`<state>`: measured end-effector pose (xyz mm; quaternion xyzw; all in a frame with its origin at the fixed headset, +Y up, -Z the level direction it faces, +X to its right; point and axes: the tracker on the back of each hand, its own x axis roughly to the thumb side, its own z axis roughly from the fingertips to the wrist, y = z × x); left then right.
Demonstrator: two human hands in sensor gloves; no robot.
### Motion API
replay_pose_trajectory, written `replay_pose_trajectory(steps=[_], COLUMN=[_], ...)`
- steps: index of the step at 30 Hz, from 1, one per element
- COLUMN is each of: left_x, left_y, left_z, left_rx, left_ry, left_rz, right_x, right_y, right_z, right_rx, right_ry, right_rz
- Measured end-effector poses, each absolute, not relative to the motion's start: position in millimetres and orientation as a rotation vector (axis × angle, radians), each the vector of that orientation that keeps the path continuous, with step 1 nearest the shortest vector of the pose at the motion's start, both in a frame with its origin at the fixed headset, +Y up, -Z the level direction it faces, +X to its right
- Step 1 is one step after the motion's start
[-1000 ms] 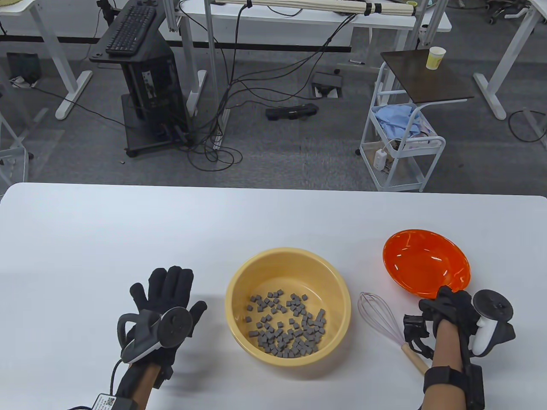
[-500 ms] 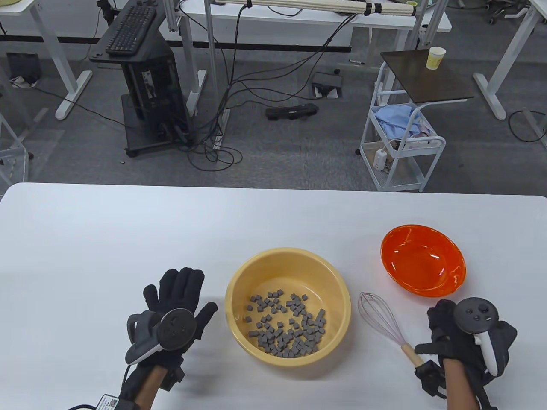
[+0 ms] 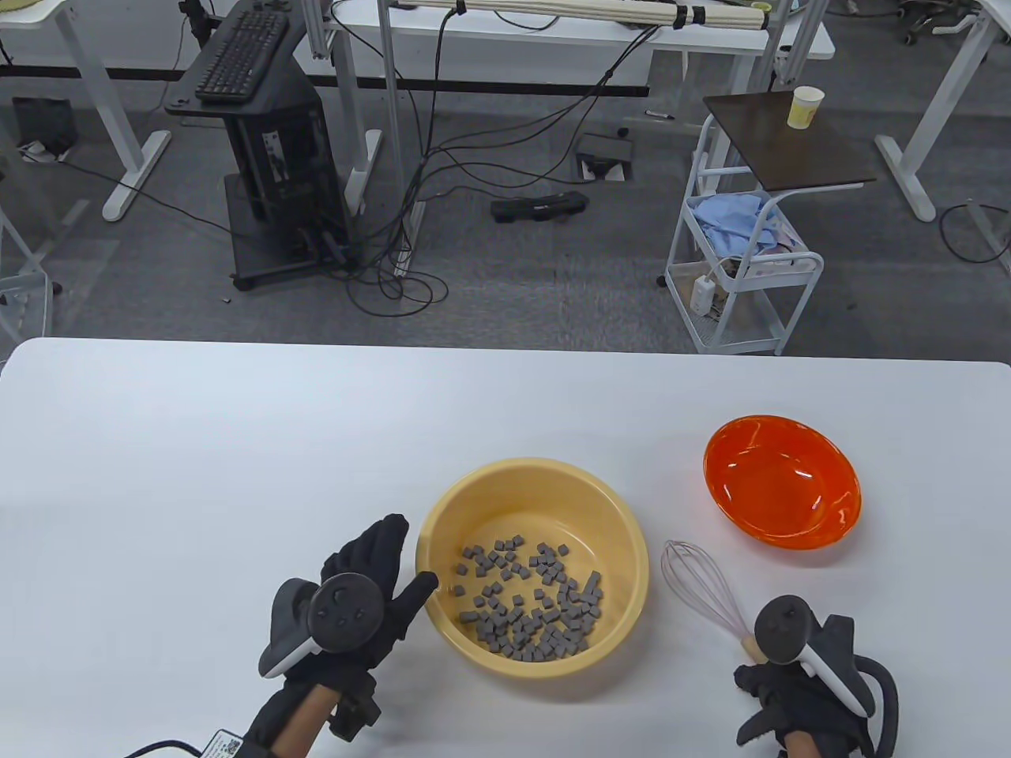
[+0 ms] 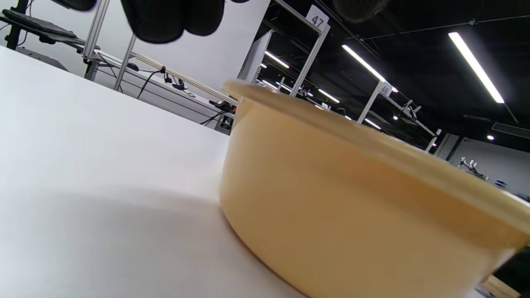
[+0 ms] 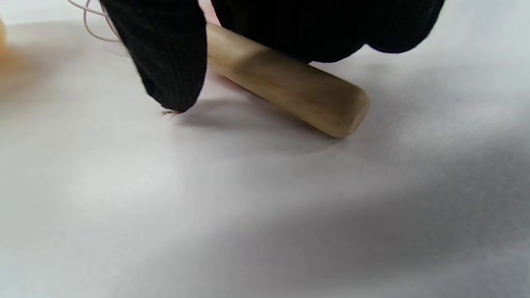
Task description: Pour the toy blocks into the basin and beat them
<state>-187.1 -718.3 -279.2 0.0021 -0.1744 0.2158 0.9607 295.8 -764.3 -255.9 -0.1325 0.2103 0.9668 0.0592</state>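
Note:
The yellow basin (image 3: 537, 489) stands mid-table with several small grey toy blocks (image 3: 537, 604) spread over its bottom. My left hand (image 3: 387, 564) lies just left of the basin with straight fingers, the thumb close to the rim; whether it touches I cannot tell. The left wrist view has the basin's outer wall (image 4: 352, 198) close up and my fingertips (image 4: 165, 20) above it. The whisk (image 3: 699, 580) lies right of the basin. My right hand (image 3: 778, 687) covers its wooden handle (image 5: 290, 89), fingers curled over it and the thumb (image 5: 165, 62) down on the near side. The handle lies on the table.
An empty orange bowl (image 3: 782, 482) sits upright at the right, behind the whisk. The white table (image 3: 237, 442) stretches to the left and back. Beyond its far edge are a white cart (image 3: 742, 268) and cables on the floor.
My right hand let go of the orange bowl, which settled flat, and moved back and down onto the whisk handle. My left hand slid right toward the basin rim.

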Motion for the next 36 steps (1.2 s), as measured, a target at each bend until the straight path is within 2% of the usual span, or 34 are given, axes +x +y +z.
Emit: replay_pose_trajectory(steps=[4, 9, 13, 16, 21, 23, 28, 36], left_x=[-183, -178, -176, -175, -178, -180, -182, -186], left_y=[-723, -735, -749, -755, -765, -767, -767, -770], left_z=[-280, -283, -287, -289, -290, -289, -289, -290], left_rx=[-0.02, -0.128, -0.245, -0.268, -0.308, -0.31, -0.302, -0.311], left_ry=[-0.324, -0.299, -0.287, -0.268, -0.182, -0.172, -0.159, -0.152], left_rz=[0.443, 0.528, 0.645, 0.705, 0.943, 0.976, 1.001, 1.074], right_x=[296, 302, 304, 305, 301, 295, 258, 180], right_y=[-765, -754, -740, -733, -721, -715, -691, -654], right_z=[-257, -252, -244, -239, -232, -231, -243, -285], right_rx=[-0.395, -0.324, -0.247, -0.212, -0.052, 0.047, 0.343, 0.473], right_ry=[0.555, 0.401, 0.199, 0.054, -0.246, -0.248, -0.041, 0.249], right_rz=[2.958, 2.802, 2.701, 2.646, 2.481, 2.402, 2.285, 2.543])
